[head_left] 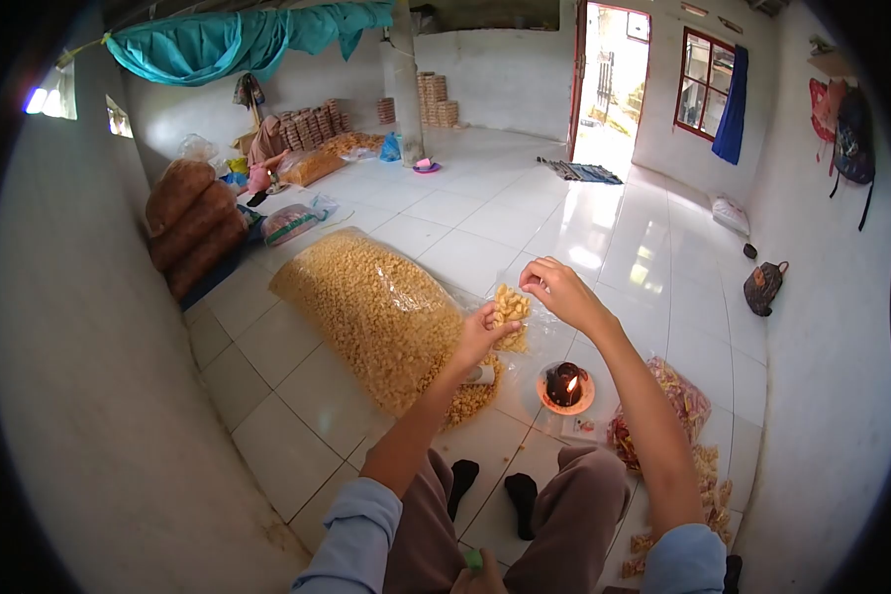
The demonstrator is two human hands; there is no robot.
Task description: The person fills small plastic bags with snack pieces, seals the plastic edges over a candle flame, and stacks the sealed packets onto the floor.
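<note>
My left hand point(479, 337) is closed on a small clear plastic bag of yellow snacks point(510, 305), held up in front of me. Beside the bag's upper right edge, my right hand point(562, 294) has its fingers pinched together; whether they grip the plastic is too small to make out. A large clear sack of the same snacks point(361, 302) lies left of my hands, its open end toward me. A white cup-like thing point(480, 375) sits at that end, partly behind my left forearm. Below my right hand, a small flame burns on a dark lamp point(564, 381) on a plate point(544, 398).
A bag of red-and-yellow packets point(685, 396) and several small filled packs point(711, 485) lie by my right arm. Brown sacks point(193, 223) lean at the left wall. Another person point(265, 148) sits farther back near stacked packs point(312, 127). A pillar point(406, 94) stands behind.
</note>
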